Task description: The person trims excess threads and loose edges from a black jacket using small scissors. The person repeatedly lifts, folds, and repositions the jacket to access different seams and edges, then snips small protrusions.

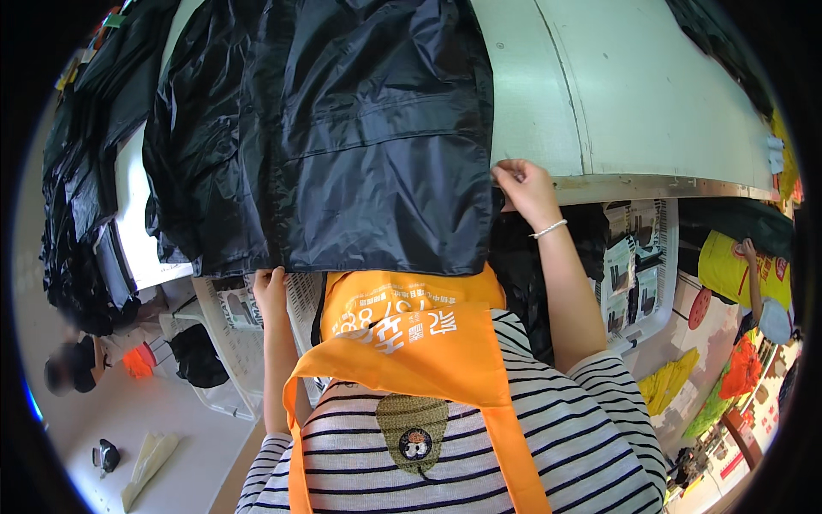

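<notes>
A shiny black jacket point(385, 188) lies spread over the pale green tabletop point(651, 120), its lower hem hanging at the table's near edge. My left hand point(271, 284) is closed on that hem, left of its middle, with fingers mostly tucked under the fabric. At the jacket's right side edge, my right hand point(524, 190) is closed in a pinch on the cloth. A small dark bit shows below those fingertips; whether it belongs to the jacket cannot be told. A horizontal seam crosses the jacket's right panel, and creases run all over it.
Many black garments point(81, 188) are heaped along the left. White plastic crates point(672, 257) stand under the table edge, holding dark cloth and printed paper. A co-worker point(73, 364) is at the far left. Yellow cloth point(668, 381) lies on the right, near another person's arm point(753, 278).
</notes>
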`<state>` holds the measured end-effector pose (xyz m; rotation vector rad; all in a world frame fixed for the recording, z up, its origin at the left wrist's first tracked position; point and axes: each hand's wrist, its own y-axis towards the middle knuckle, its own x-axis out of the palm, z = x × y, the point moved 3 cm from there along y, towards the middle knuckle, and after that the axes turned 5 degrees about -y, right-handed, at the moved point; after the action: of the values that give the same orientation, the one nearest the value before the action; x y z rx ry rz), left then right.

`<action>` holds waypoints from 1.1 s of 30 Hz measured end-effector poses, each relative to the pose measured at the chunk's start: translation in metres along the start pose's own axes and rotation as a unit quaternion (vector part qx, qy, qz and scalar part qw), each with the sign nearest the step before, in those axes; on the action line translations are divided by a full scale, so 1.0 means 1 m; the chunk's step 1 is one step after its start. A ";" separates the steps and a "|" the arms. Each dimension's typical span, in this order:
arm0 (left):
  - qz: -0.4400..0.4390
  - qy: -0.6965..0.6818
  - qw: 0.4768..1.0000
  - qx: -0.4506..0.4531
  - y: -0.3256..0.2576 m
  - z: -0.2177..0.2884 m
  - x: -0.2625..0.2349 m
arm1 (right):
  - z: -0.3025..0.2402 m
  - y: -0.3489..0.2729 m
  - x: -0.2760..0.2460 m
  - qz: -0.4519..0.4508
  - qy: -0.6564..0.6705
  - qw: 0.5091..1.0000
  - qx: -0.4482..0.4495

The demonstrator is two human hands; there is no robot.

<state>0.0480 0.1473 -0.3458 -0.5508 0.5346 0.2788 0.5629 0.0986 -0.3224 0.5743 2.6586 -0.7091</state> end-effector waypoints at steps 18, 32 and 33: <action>-0.147 0.405 0.747 0.507 -0.077 0.181 0.247 | -0.018 0.033 -0.103 0.162 -0.028 0.982 -0.092; -0.544 -0.419 0.721 0.087 -0.163 0.266 0.228 | -0.123 0.002 -0.099 0.057 0.252 0.964 -0.062; -0.519 -0.464 0.716 0.047 -0.158 0.269 0.219 | -0.116 0.005 -0.094 0.045 0.184 0.980 -0.058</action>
<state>0.3998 0.1929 -0.2053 -0.4635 -0.7823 -0.5604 0.6228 0.1364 -0.1904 0.8586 2.9619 -0.4517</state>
